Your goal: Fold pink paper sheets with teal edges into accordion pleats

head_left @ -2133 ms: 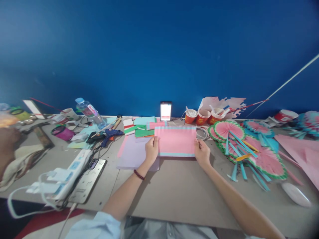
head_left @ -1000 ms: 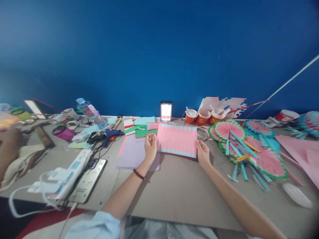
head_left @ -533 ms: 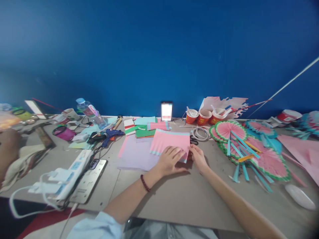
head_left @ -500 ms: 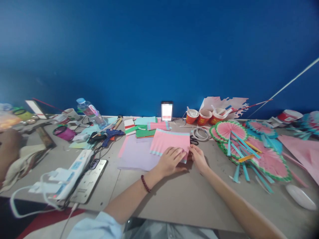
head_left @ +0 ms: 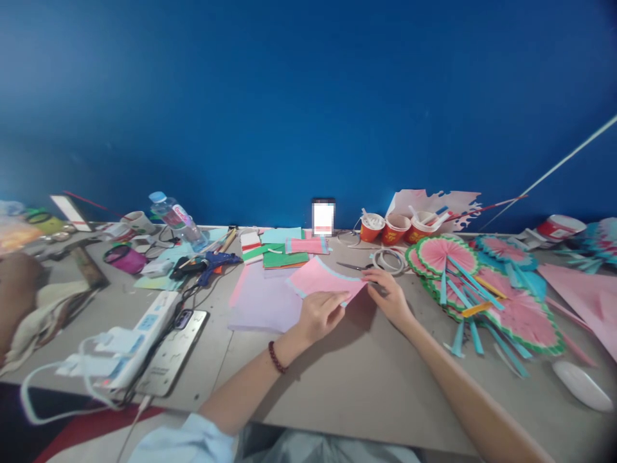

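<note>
A pink sheet of paper with light blue edges is held between both hands, lifted and bowed above the table. My left hand grips its near edge, fingers closed over it. At the sheet's right corner, my right hand pinches the paper between thumb and fingers. Beneath and left of it lies a lilac sheet. Just behind the right hand are scissors, lying beside a coil of white cable.
Pink and green folded paper fans lie at right, near a white mouse. Red paper cups stand by the blue wall. At left are a power strip, a phone, a glue gun and a bottle. Another person's arm rests far left.
The pink sheet has turned and bowed, its right corner raised. My left hand has shifted slightly left, its fingers more curled. More of the scissors now shows.
</note>
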{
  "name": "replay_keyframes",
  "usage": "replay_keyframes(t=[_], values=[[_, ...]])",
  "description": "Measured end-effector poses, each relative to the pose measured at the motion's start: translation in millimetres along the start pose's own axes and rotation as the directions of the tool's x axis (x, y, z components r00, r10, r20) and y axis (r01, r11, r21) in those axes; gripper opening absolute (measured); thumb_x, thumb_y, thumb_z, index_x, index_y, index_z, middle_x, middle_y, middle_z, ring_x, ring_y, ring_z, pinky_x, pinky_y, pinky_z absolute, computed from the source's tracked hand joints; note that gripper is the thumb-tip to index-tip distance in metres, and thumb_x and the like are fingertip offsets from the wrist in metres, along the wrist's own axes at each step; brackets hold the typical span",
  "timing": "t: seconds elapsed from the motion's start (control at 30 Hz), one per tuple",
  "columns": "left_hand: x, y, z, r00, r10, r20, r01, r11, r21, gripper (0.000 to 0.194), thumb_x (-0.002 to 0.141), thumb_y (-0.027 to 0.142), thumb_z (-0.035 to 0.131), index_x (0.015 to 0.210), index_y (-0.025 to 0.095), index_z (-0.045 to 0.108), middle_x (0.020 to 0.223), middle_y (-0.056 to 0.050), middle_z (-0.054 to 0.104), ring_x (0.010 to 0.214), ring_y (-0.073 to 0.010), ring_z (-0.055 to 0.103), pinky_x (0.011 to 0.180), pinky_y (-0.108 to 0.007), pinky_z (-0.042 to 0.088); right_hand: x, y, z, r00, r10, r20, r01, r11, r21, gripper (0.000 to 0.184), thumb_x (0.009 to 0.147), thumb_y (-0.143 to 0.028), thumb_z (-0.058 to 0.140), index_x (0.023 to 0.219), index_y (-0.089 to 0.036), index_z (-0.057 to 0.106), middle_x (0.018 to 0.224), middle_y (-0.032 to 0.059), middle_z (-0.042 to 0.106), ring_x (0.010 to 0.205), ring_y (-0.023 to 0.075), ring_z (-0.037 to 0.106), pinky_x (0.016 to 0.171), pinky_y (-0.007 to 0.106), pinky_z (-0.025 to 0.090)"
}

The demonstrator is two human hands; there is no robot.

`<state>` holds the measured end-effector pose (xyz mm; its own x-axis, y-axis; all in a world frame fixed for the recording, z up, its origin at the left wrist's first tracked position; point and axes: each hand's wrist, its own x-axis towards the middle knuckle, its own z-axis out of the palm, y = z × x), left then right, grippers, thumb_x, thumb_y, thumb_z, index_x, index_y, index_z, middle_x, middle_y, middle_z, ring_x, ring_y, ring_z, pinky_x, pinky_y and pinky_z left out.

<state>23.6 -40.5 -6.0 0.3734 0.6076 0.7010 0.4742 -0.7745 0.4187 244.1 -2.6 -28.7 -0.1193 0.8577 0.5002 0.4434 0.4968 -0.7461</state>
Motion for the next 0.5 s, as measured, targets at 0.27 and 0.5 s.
replay_keyframes(t=[0.27, 0.5], values=[[14, -5, -10.0, 0.765, -0.644, -0.001, 0.593, 0.705, -0.389, 0.028, 0.085, 0.035, 0.053, 0.089, 0.013, 0.07, 0.077, -0.006, 0.069, 0.06, -0.011, 0.055, 0.053, -0.02, 0.042, 7, -23, -9, 0.981, 0.191, 0.04, -0.194, 0.976, 0.095, 0.023, 0.079, -0.038, 0.059, 0.08, -0.019, 0.071, 0.079, 0.0056, 0.07, 0.071, 0.0181, 0.063, 0.068, 0.03, 0.051], [47, 1, -46.3, 0.689, -0.713, 0.128, 0.592, 0.453, -0.667, 0.027, 0.076, 0.041, 0.067, 0.089, 0.017, 0.07, 0.062, 0.003, 0.053, 0.055, -0.0068, 0.041, 0.052, -0.019, 0.032, 13, -61, -24, 0.93, 0.367, -0.002, -0.353, 0.896, 0.271, 0.024, 0.07, -0.039, 0.068, 0.081, -0.018, 0.073, 0.079, 0.0054, 0.072, 0.065, 0.0151, 0.059, 0.058, 0.026, 0.048]])
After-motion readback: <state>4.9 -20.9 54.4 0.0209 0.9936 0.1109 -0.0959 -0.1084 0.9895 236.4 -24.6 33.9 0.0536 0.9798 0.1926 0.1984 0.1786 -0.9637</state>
